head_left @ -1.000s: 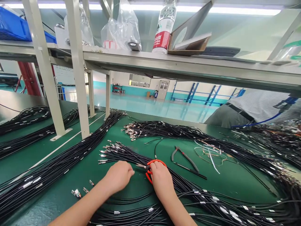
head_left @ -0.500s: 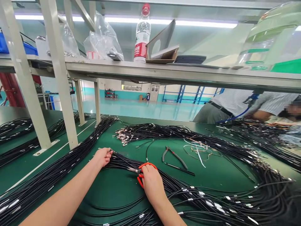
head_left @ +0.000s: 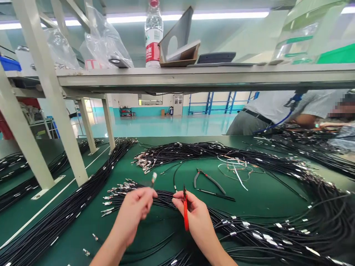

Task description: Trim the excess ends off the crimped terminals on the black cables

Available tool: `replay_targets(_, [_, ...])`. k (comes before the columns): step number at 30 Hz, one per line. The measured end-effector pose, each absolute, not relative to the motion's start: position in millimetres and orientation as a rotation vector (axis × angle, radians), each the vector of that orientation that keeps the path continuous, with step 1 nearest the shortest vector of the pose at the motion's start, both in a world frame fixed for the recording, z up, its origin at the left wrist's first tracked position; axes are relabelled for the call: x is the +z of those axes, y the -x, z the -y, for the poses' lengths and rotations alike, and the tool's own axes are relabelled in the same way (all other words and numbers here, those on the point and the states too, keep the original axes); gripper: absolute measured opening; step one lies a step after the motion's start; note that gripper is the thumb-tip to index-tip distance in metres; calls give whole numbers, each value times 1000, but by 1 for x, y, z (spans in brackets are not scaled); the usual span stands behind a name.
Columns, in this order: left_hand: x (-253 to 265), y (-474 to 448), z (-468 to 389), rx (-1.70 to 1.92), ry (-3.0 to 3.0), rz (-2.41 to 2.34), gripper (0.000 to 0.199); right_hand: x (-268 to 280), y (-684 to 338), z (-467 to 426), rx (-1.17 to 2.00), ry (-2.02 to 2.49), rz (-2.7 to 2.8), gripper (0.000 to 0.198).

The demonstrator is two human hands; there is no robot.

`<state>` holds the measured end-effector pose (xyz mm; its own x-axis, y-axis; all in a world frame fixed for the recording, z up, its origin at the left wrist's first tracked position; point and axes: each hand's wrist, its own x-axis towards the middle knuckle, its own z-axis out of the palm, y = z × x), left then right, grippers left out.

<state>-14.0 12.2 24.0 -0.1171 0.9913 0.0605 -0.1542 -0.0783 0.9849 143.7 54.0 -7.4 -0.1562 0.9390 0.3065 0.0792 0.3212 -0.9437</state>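
The right hand [head_left: 198, 214] partly hides its red-handled scissors [head_left: 186, 218] and the black cables [head_left: 165, 199] beneath; above the left hand's [head_left: 135, 207] pinch, the cable terminal [head_left: 154, 177] is blurred.

Past the far edge of the green surface [head_left: 257, 195], a glossy turquoise floor [head_left: 155, 126] reaches a wall [head_left: 149, 111] painted white above turquoise, with a wide window [head_left: 151, 101]. Blue metal racks [head_left: 210, 102] stand along it. Over the surface, a pale shelf [head_left: 194, 79] runs left to right beneath a bright strip light [head_left: 230, 16].
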Motion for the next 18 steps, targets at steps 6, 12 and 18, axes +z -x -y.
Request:
replay_targets(6, [10, -8, 1, 952, -1205, -1153, 31, 8, -148, -43, 1309, 866, 1351, 21])
replay_targets(12, [3, -14, -1, 1071, -1225, -1160, 27, 5, -149, -46, 1432, 923, 1299, 25])
replay_targets(18, [2, -17, 0, 1109, -1174, -1157, 20, 2, -144, -41, 1469, 938, 1281, 26])
